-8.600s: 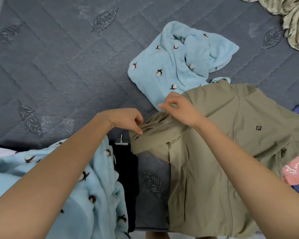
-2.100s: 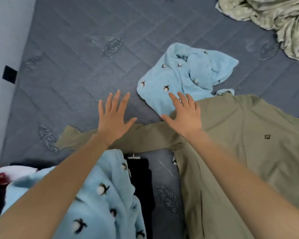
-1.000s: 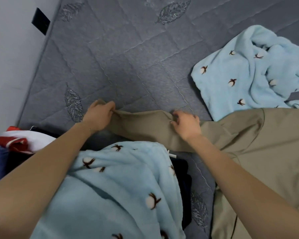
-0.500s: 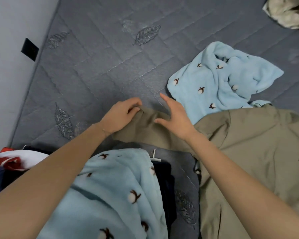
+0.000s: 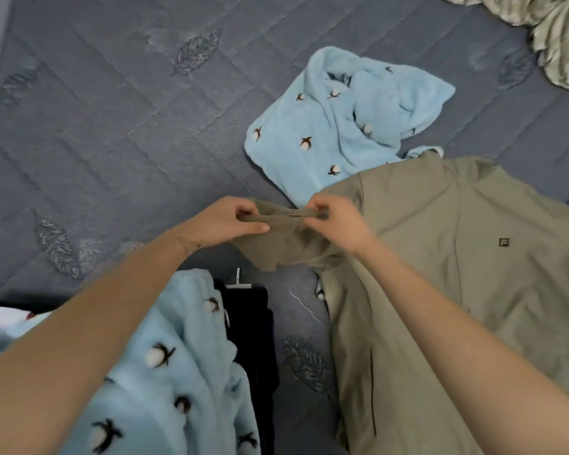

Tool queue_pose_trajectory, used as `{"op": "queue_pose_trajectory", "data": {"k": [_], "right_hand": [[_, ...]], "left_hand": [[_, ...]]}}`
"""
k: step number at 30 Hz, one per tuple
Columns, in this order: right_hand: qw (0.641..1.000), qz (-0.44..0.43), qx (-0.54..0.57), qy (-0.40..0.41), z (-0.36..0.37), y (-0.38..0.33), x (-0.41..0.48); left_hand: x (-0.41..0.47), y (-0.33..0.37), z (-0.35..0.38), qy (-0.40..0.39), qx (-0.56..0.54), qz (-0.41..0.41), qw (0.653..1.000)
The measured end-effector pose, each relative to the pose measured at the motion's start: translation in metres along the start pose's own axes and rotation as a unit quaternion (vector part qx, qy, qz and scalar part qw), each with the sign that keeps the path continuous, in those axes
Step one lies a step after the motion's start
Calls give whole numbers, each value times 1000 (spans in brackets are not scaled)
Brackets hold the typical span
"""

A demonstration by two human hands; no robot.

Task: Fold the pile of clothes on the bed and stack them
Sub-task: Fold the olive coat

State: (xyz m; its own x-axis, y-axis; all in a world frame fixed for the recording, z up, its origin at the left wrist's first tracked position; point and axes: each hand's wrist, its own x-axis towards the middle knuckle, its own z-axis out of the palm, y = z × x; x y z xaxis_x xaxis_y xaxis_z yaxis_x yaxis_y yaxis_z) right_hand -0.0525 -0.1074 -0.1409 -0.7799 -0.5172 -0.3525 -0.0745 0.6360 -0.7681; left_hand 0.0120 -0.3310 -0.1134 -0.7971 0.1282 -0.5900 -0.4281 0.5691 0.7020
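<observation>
Olive jacket (image 5: 440, 274) is spread on the bed (image 5: 112, 126), right of the grips; its sleeve (image 5: 283, 249) is pinched by the left grip (image 5: 224, 221) and right grip (image 5: 337, 221), both closed on it. If pulled unevenly, the sleeve could be folded crooked or the body dragged askew.

Left hand (image 5: 224, 222), right hand (image 5: 338, 223): pinch grips, close together

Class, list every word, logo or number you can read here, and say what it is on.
"F": small dark logo on the olive jacket, at the chest.
White tag on the black garment: too small to read.
No other text shows.
</observation>
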Motion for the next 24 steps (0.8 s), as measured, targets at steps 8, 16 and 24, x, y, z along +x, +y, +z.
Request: {"op": "queue_pose_trajectory", "data": {"k": [8, 16, 24], "right_hand": [[998, 48, 51, 3, -52, 46, -37], [983, 39, 177, -5, -83, 91, -85], [954, 130, 141, 228, -126, 166, -111]], "left_hand": [[48, 70, 79, 131, -118, -14, 984], [88, 153, 162, 69, -206, -25, 976], [105, 197, 220, 64, -89, 39, 993]]}}
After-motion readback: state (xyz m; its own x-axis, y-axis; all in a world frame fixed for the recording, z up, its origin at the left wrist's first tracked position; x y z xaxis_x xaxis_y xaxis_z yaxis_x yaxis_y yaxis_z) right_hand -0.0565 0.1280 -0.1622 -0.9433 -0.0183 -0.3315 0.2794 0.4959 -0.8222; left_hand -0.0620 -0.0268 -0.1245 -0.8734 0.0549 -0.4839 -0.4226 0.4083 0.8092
